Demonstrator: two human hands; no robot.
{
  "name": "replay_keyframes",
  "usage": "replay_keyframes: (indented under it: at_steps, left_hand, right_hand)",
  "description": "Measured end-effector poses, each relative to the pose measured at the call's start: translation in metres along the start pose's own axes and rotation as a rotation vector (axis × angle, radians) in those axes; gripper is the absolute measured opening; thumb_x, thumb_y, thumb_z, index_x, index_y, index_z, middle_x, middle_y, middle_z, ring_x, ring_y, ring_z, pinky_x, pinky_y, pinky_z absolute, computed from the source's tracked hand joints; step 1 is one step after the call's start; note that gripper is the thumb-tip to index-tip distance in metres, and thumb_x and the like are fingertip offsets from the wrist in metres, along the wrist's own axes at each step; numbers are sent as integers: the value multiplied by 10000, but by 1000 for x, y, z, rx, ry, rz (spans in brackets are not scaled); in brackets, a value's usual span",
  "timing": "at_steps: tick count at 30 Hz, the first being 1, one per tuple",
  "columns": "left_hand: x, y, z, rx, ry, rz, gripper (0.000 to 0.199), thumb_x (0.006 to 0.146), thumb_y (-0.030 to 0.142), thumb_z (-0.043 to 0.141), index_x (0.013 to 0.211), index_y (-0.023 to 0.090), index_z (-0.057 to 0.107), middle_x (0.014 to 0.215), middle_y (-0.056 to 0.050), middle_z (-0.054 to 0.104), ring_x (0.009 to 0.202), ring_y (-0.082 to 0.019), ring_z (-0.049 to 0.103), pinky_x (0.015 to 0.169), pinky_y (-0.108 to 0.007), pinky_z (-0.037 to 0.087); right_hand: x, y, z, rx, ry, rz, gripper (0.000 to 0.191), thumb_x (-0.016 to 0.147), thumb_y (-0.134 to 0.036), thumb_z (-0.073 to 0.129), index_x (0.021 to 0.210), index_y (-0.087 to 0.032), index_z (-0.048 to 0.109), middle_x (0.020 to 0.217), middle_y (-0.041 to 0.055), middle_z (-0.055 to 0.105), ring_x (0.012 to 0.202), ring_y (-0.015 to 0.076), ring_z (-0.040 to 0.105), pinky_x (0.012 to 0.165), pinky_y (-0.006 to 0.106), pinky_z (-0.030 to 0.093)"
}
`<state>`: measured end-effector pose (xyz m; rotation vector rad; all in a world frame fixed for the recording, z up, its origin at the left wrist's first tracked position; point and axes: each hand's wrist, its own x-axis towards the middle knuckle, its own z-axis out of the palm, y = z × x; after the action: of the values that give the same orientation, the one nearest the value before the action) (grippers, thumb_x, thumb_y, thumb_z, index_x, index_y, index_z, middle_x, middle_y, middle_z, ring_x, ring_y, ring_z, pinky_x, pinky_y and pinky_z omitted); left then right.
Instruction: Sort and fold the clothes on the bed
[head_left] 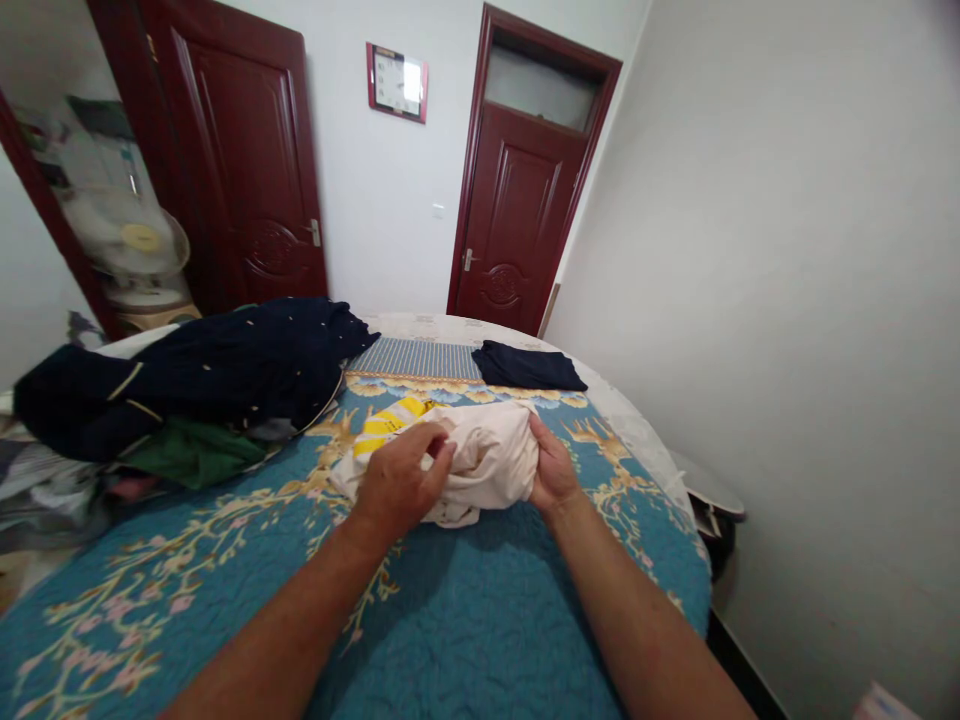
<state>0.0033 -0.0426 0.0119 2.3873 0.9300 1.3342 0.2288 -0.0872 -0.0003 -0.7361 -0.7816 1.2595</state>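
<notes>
A crumpled cream garment [491, 455] with a yellow-and-white printed part [386, 425] lies bunched on the bed; its exact kind does not show. My left hand [405, 475] rests over its left side, thumb and forefinger curled on a fold of the cloth. At the right end, my right hand [553, 468] grips the garment's edge, the thumb in front and the other fingers largely hidden behind the fabric. Farther back lies a folded dark navy garment [529, 365], apart from both hands.
A teal floral quilt [480, 620] covers the bed. To the left is a heap of clothes, with a navy garment [225, 360] over a green cloth [195, 450]. A wall [787, 250] runs along the right. Beyond the bed are two dark red doors [247, 150] and a fan [139, 240].
</notes>
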Motion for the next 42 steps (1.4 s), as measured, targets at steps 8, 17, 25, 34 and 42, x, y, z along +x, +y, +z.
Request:
replay_keyframes:
  at_steps: [8, 17, 25, 34, 42]
  left_hand:
    - [-9, 2, 27, -166, -162, -90, 462, 926, 310, 637, 1382, 252, 684, 1346, -125, 714, 1192, -287, 675, 1054, -441, 510]
    - [17, -30, -14, -736, -39, -530, 293, 896, 405, 610, 1030, 203, 773, 993, -65, 788, 921, -267, 716, 833, -368, 559]
    - [12, -18, -5, -956, -181, -731, 446, 786, 582, 795, 934, 163, 763, 913, -92, 773, 791, -233, 697, 665, -301, 529]
    - [13, -18, -21, -1042, -336, -798, 469, 750, 585, 829, 919, 153, 757, 875, -100, 772, 764, -243, 707, 681, -325, 538]
    - [14, -38, -23, -773, -203, -700, 467, 799, 629, 756, 879, 170, 719, 828, -45, 737, 746, -210, 661, 665, -300, 495]
  right_hand:
    - [-4, 10, 5, 0, -61, 71, 557, 949, -627, 568, 1320, -222, 662, 1263, 101, 765, 1320, 313, 653, 1088, 523, 548]
    - [-12, 4, 4, -186, -179, 82, 706, 816, -640, 761, 1390, -259, 607, 1280, 95, 756, 1228, 340, 699, 1013, 486, 581]
    - [-22, 17, 22, -590, -265, -145, 988, 762, -463, 886, 1595, -253, 398, 1582, 105, 538, 1436, 315, 527, 1223, 482, 401]
    - [-10, 31, 22, -154, -78, -15, 817, 652, -147, 660, 1458, -240, 573, 1329, 72, 738, 1151, 330, 723, 955, 463, 613]
    - [-11, 26, 13, -30, -130, 3, 713, 648, -140, 663, 1355, -227, 645, 1329, 80, 742, 1177, 327, 726, 976, 465, 614]
